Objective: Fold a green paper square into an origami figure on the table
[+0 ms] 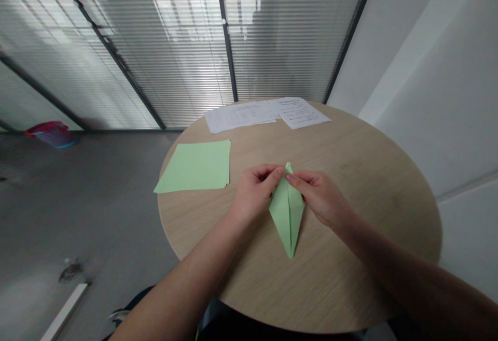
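A green paper folded into a long kite-like shape lies on the round wooden table, its sharp point toward me. My left hand pinches the far tip of the folded paper from the left. My right hand pinches the same tip from the right, fingertips nearly meeting those of the left hand. Both forearms reach in from the bottom of the view.
A stack of flat green sheets lies on the table's left side. Printed white papers rest at the far edge. Glass walls with blinds stand behind, a white wall at right. A red-and-blue basket sits on the grey floor at left.
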The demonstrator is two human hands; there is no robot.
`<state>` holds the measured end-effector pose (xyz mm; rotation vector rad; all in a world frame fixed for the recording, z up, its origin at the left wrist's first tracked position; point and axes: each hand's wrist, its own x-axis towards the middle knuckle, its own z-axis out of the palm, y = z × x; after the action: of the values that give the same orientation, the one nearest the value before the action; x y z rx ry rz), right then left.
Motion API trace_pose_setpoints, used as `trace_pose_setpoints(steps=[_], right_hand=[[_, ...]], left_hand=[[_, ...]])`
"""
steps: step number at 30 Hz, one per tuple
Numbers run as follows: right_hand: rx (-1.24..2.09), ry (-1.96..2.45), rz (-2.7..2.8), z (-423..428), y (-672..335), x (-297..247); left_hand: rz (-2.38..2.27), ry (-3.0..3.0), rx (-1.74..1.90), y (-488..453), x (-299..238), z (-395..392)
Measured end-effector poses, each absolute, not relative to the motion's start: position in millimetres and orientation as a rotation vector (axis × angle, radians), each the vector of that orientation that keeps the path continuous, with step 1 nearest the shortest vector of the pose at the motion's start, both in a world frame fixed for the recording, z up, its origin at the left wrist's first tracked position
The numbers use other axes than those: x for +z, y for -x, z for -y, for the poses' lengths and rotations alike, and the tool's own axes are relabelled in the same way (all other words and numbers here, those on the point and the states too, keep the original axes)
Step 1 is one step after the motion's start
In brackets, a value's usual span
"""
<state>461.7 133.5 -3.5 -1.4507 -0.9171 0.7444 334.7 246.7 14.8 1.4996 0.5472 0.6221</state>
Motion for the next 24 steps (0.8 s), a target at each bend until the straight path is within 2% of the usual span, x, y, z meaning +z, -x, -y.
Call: trace_pose_setpoints(steps=[9, 11, 17, 24], right_hand=[[0.268, 1.530, 1.039, -128, -460, 9], [0.305, 1.515, 1.016, -129, -460, 6], [0.710, 1.341, 0.779, -137, -461, -7], [0.650, 1.334, 0.770, -135, -462, -6]], left_hand=[[-0.531, -1.646, 0.509, -333, 11, -247], [-0.518, -1.650, 0.530, -334, 10, -247], [-0.476, -1.687, 0.539, -333, 8, -246], [-0.497, -1.688, 0.494, -335, 7, -245]])
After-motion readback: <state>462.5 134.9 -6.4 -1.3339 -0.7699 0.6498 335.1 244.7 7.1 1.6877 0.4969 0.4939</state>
